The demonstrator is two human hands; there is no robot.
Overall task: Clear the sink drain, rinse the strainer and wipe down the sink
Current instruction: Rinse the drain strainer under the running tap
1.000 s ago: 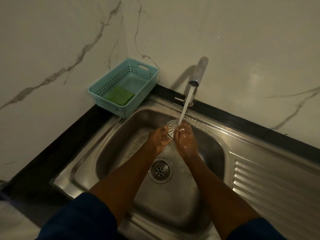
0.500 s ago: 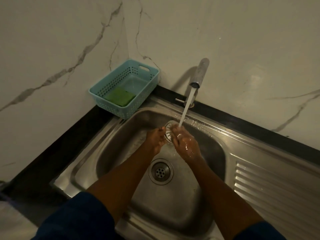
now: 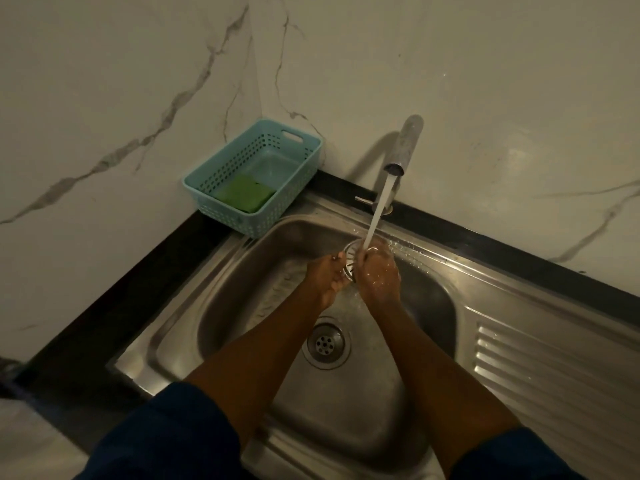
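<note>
A round metal strainer (image 3: 350, 255) is held upright over the steel sink basin (image 3: 263, 271), under the stream of water running from the tap (image 3: 403, 152). My left hand (image 3: 327, 278) grips its left edge. My right hand (image 3: 379, 277) is wet and holds its right side, covering much of it. The open drain (image 3: 325, 342) lies below the hands in the basin floor.
A teal plastic basket (image 3: 204, 188) with a green sponge (image 3: 244, 195) in it stands at the back left corner on the black counter (image 3: 104, 306). A ribbed draining board (image 3: 554, 368) runs to the right. Marble walls close in behind and on the left.
Both hands with the strainer have shifted slightly under the stream; the right hand has turned a little on the strainer. Water keeps running.
</note>
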